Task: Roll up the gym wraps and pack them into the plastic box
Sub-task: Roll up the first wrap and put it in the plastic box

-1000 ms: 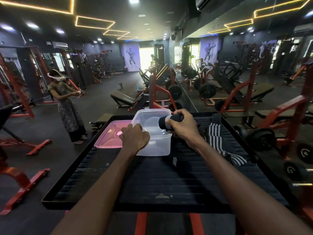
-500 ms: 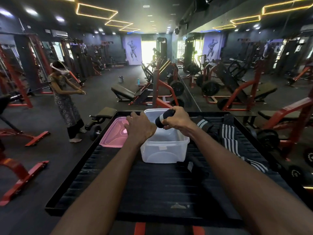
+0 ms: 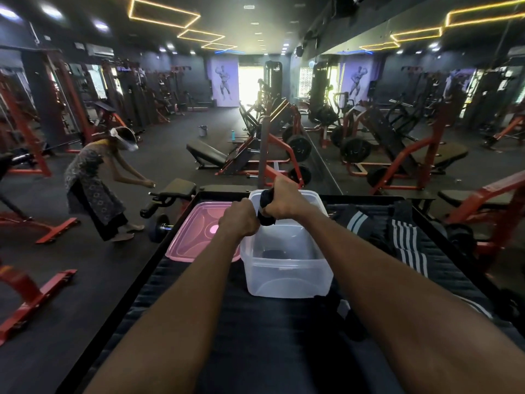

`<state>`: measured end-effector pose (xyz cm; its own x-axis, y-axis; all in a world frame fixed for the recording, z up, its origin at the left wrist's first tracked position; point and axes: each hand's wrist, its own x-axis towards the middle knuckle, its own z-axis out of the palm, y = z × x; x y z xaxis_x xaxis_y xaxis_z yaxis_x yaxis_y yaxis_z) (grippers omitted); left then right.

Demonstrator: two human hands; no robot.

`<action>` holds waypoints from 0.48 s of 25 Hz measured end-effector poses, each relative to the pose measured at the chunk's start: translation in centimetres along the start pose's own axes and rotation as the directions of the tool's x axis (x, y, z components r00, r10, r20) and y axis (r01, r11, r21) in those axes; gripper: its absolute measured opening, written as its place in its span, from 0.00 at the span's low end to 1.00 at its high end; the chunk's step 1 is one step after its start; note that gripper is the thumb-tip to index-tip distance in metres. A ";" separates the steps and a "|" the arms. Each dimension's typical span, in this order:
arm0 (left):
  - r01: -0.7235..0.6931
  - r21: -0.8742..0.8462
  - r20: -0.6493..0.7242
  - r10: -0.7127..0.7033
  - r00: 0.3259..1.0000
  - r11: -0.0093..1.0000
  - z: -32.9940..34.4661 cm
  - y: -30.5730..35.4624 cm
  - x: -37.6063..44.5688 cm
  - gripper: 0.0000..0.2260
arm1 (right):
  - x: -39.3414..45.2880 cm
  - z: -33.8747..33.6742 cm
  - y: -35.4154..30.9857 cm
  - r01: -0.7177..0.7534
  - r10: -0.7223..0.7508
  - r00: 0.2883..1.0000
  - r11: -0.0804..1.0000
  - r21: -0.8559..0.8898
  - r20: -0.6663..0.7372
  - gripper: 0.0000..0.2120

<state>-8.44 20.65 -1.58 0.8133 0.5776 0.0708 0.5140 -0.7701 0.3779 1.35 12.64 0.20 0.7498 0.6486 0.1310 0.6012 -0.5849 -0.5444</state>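
Observation:
A clear plastic box (image 3: 287, 275) stands open on the black ribbed platform (image 3: 255, 345). My right hand (image 3: 287, 201) grips a rolled black gym wrap (image 3: 265, 211) upright over the box's far left part. My left hand (image 3: 240, 220) grips the box's left rim, close beside the roll. Something dark lies at the bottom of the box; I cannot tell what. Unrolled black wraps with white stripes (image 3: 403, 240) lie on the platform to the right of the box.
The pink lid (image 3: 199, 231) lies flat left of the box. A person (image 3: 93, 183) bends over beside a bench and dumbbell (image 3: 159, 227) to the left. Red gym machines and a mirror wall stand beyond the platform's raised edge.
My right hand has turned the rolled wrap from lying sideways to upright and lowered it over the box. The box sits nearer to me. The person at the left has bent forward.

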 end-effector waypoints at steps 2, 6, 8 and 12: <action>-0.019 -0.028 -0.006 0.019 1.000 0.999 0.6 -0.3 0.6 0.17 | 0.6 0.5 0.0 -0.017 0.017 1.000 0.999 -0.034 0.020 0.34; -0.038 -0.067 -0.044 0.035 0.998 0.997 1.3 -0.7 1.3 0.15 | 1.8 2.5 1.1 -0.034 0.036 0.999 0.997 -0.075 0.024 0.36; -0.027 -0.063 -0.054 0.023 0.998 0.998 1.3 -0.8 1.3 0.15 | 2.2 3.8 1.4 -0.058 0.063 0.997 0.994 -0.096 0.046 0.41; -0.013 -0.071 -0.065 0.008 0.998 0.997 1.4 -0.7 1.3 0.14 | 2.6 4.9 1.5 -0.085 0.096 0.991 0.989 -0.122 0.093 0.39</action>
<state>-7.35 21.56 -3.05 0.7982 0.5874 0.1335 0.4829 -0.7564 0.4412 2.84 15.84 -4.38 0.7751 0.6318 0.0000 0.5648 -0.6929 -0.4483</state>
